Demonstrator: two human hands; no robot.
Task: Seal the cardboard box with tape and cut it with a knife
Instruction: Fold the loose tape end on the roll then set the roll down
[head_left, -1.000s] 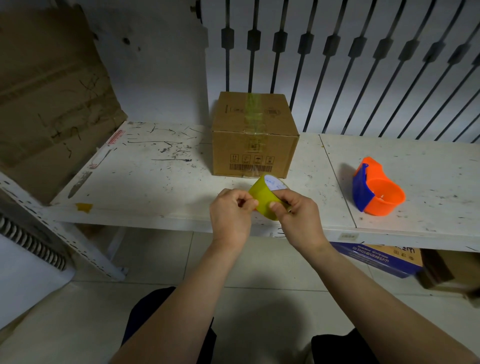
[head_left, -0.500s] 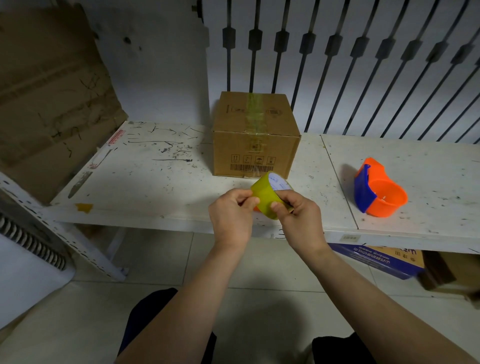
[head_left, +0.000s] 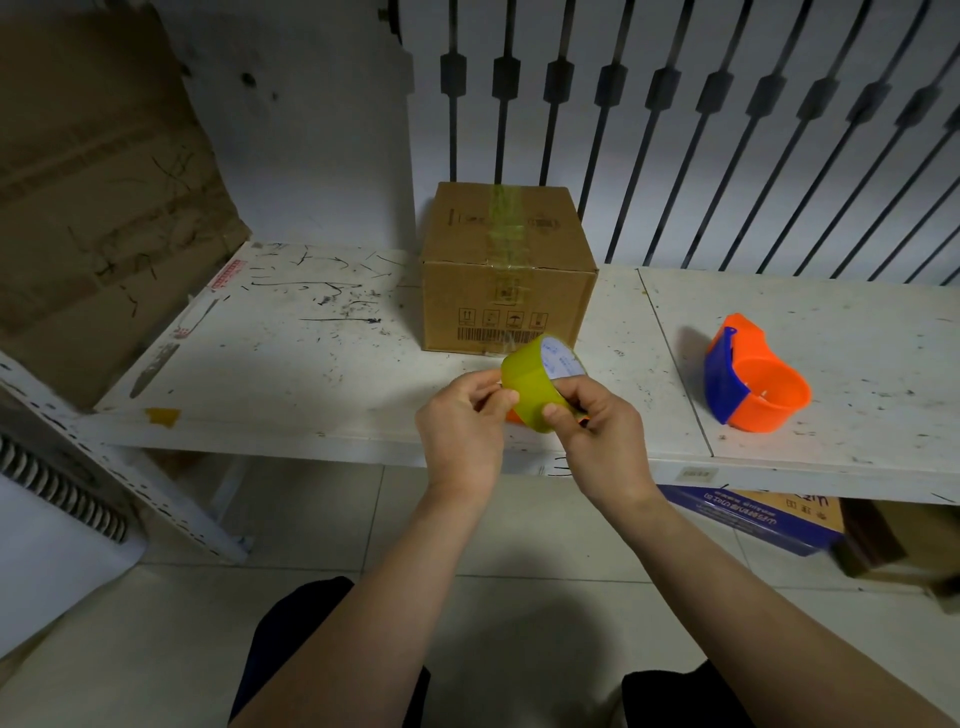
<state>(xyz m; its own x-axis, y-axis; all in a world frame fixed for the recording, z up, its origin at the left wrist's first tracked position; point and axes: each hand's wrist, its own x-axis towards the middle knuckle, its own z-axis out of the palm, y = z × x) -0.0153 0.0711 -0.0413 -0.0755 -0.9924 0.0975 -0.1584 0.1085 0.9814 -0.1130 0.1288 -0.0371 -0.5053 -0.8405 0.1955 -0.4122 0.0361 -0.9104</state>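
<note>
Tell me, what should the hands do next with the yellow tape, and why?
Probably peel the tape's loose end free. The right hand holds the tape roll above the table edge while the left hand picks at its outer face with its fingertips. I see no strip pulled out yet. The cardboard box sits just behind.

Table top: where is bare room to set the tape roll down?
Widest: the stretch of table between the leaning cardboard sheet and the cardboard box. Narrower: between box and orange-blue dispenser. Crowded: the front edge before the box, where left hand and right hand hold the tape roll.
</note>
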